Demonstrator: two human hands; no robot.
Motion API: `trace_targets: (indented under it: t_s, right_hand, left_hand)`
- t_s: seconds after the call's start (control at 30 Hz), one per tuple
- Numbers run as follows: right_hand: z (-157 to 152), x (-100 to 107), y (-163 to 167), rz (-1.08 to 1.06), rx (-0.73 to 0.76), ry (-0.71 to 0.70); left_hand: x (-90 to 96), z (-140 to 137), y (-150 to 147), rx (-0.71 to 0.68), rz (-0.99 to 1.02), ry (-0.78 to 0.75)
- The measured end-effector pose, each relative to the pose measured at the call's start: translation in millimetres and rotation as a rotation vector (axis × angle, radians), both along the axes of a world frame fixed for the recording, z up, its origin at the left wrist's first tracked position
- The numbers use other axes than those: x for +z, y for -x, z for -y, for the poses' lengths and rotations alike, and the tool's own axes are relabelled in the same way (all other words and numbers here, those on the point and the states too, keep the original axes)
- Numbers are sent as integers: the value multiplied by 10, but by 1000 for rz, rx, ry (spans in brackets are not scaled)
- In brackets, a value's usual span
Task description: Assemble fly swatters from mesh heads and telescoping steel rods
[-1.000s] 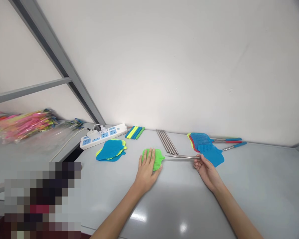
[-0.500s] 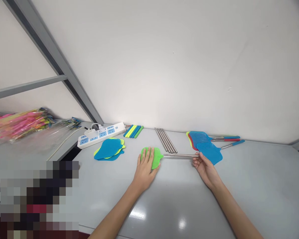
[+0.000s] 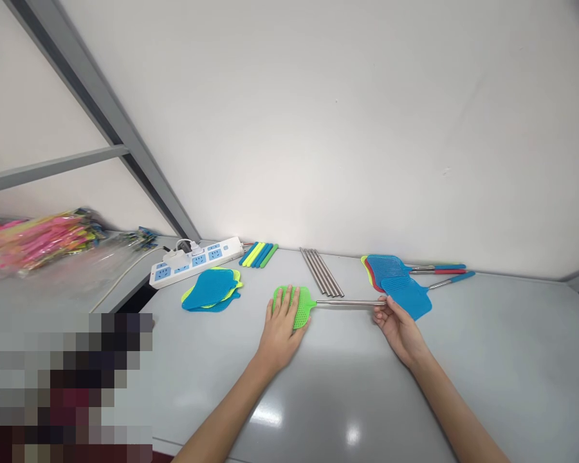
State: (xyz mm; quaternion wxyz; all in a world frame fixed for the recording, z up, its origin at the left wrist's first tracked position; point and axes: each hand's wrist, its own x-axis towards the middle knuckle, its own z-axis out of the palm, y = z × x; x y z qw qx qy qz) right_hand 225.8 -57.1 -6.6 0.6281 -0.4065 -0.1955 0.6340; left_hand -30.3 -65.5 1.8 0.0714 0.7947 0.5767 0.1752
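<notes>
Since the earlier frame, the tip of the metal rod (image 3: pixel 350 303) has been brought down level with the neck of the green swatter head (image 3: pixel 303 310); in the head view the two are now seen lined up end to end between the hands, though whether the tip has entered the neck cannot be told. Over the swatter head the left hand (image 3: pixel 280 334) is laid flat, fingers spread, nothing grasped. By its far end the rod is pinched in the right hand (image 3: pixel 399 329). Beyond the left hand, to its left, loose swatter heads (image 3: pixel 211 288) are stacked; ahead, between both hands, spare rods (image 3: pixel 321 272) are laid side by side; just beyond the right hand, swatters with handles (image 3: pixel 408 297) are piled.
</notes>
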Motion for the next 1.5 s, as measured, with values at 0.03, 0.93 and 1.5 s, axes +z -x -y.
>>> trace_targets:
  t_s: [0.03,0.93,1.5]
  right_hand:
    - [1,2,1,7,2,0]
    - [17,40,21,3,10,-25]
    - [113,87,220,207,66,-128]
  left_hand:
    - [1,1,1,-1,-1,0]
    - [3,2,18,-22,-9,-3]
    - [103,250,-13,-12,-25,5]
